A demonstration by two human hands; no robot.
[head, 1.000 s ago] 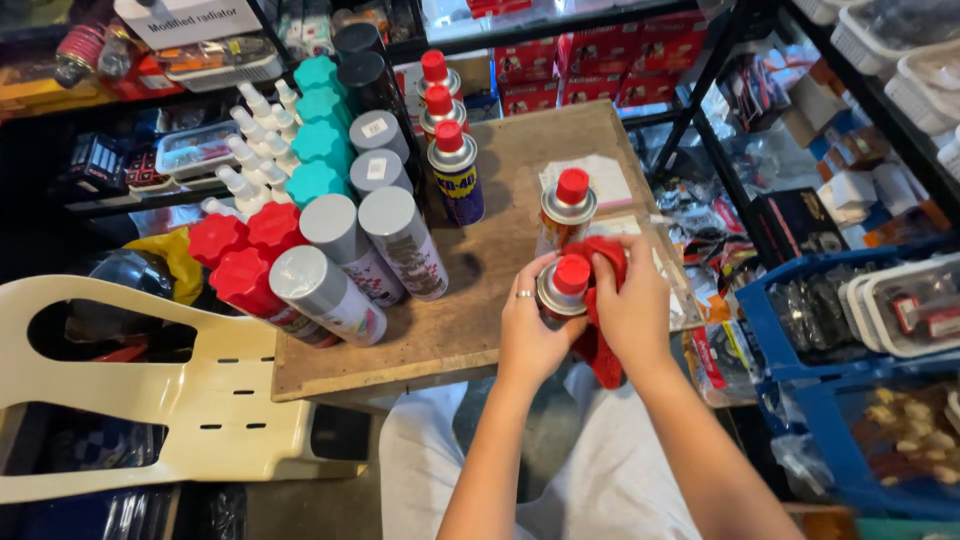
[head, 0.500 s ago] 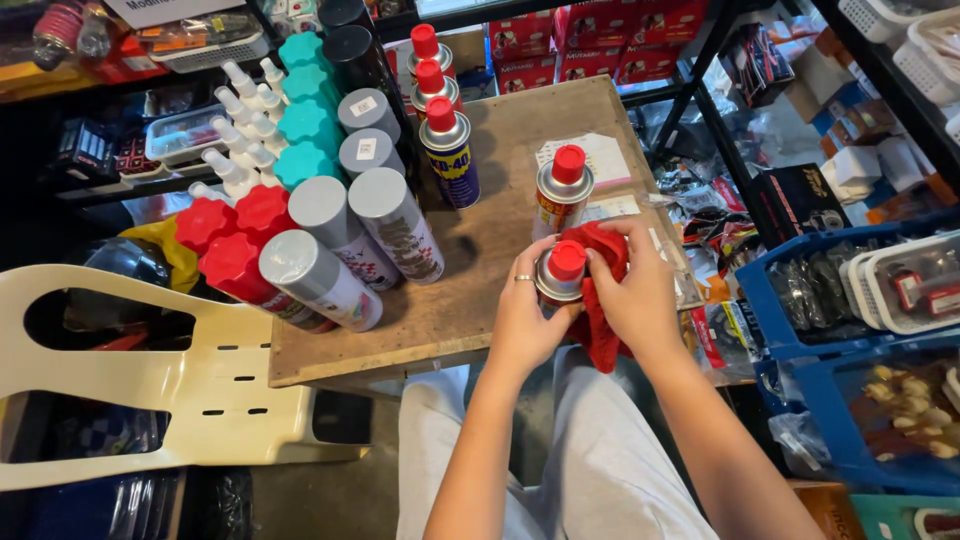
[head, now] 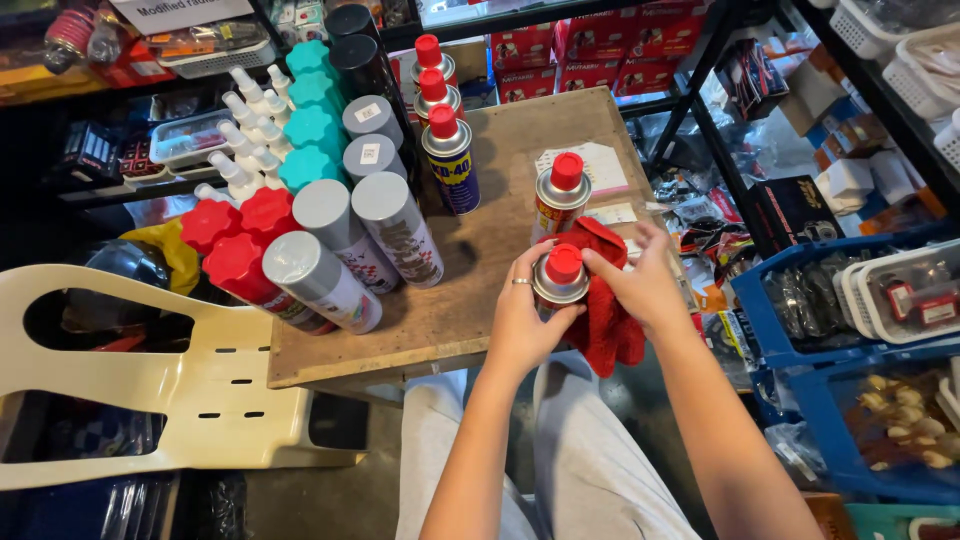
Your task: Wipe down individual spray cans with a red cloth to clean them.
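My left hand point(head: 522, 318) grips a small spray can with a red cap point(head: 560, 280) near the front edge of a wooden table point(head: 480, 250). My right hand point(head: 640, 285) presses a red cloth point(head: 608, 325) against the can's right side. Just behind stands a second red-capped can point(head: 560, 198). Farther back, a blue and yellow can point(head: 449, 160) heads a row of similar cans.
Tall spray cans with grey point(head: 392, 225), red point(head: 240, 250) and teal point(head: 310, 130) caps crowd the table's left half. A cream plastic chair point(head: 150, 385) lies at the left. Blue crates point(head: 860, 330) of parts and metal shelving point(head: 720, 130) stand at the right.
My hands have shifted slightly on the can, the cloth moving around its right side. The view has tilted a little; the other cans stay put.
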